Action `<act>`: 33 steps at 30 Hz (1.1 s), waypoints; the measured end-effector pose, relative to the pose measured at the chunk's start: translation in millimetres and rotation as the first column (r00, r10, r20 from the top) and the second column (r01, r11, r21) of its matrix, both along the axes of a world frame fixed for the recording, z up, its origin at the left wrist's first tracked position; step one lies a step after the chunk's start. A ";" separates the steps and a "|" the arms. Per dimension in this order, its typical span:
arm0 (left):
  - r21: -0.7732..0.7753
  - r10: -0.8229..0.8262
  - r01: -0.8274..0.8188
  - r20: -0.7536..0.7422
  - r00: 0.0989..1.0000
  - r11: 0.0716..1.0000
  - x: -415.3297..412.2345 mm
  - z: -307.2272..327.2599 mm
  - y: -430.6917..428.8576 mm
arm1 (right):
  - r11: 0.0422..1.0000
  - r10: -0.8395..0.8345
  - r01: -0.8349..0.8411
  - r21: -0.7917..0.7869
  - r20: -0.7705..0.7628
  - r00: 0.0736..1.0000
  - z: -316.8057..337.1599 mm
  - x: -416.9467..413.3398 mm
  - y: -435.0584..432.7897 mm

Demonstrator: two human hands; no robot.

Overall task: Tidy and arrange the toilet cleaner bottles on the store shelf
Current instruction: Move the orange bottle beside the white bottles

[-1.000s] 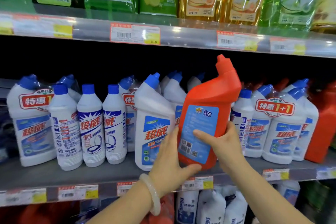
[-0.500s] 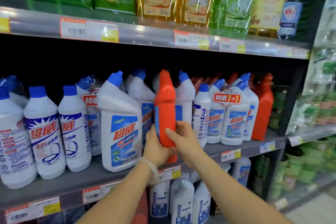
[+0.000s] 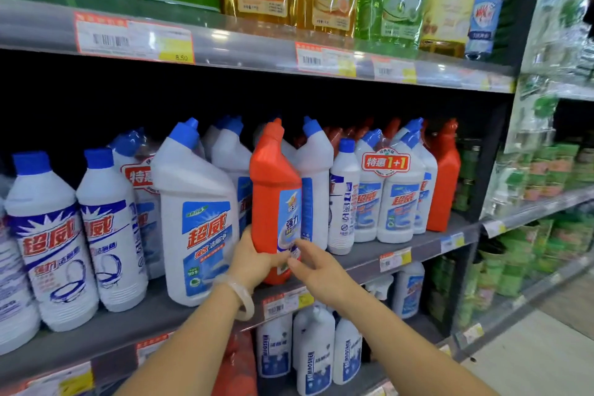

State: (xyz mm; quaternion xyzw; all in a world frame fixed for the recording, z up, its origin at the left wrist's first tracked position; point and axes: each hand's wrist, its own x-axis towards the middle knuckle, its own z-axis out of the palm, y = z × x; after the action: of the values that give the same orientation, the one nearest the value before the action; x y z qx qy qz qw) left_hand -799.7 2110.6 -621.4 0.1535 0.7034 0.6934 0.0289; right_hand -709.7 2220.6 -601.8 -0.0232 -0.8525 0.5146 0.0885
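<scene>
Left hand [image 3: 254,259]: wrapped round the red bottle [image 3: 275,202] low on its side (pale bangle on the wrist).
Right hand [image 3: 316,268]: open, fingertips touching the bottle's label.
Red bottle: upright at the shelf [image 3: 128,328] front edge, between white bottles [image 3: 196,219].

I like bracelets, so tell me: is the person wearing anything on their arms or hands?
Yes! The left hand has a smooth, pale, see-through bangle around its wrist, round and chunky like jade. The right hand wears nothing. Both arms are bare, with no sleeves, gloves, rings or watch in view.
</scene>
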 end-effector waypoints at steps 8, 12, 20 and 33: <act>-0.317 0.165 -0.191 -0.107 0.981 0.929 13.7 0.0 1.5 | 0.988 -0.143 0.136 -0.068 -0.120 0.982 -19.4 -30.9 3.0; -0.426 0.270 -0.418 -0.367 0.890 0.802 46.7 1.2 1.0 | 0.989 -0.113 0.088 -0.117 -0.227 0.967 -2.6 -40.1 12.0; -0.619 0.031 -0.477 -0.590 0.807 0.624 51.3 -2.8 -0.2 | 0.981 -0.192 0.192 -0.024 -0.211 0.958 -7.6 -65.8 5.9; -0.568 -0.039 -0.418 -0.624 0.780 0.709 43.9 -2.7 31.2 | 0.927 -0.365 0.369 -0.069 -0.391 0.845 0.7 -52.9 77.1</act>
State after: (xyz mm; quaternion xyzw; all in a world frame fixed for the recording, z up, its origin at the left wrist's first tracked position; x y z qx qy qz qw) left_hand -755.8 2141.7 -624.1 0.2634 0.8912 0.3009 -0.2144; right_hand -762.6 2297.8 -601.1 -0.0803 -0.7985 0.4784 0.3563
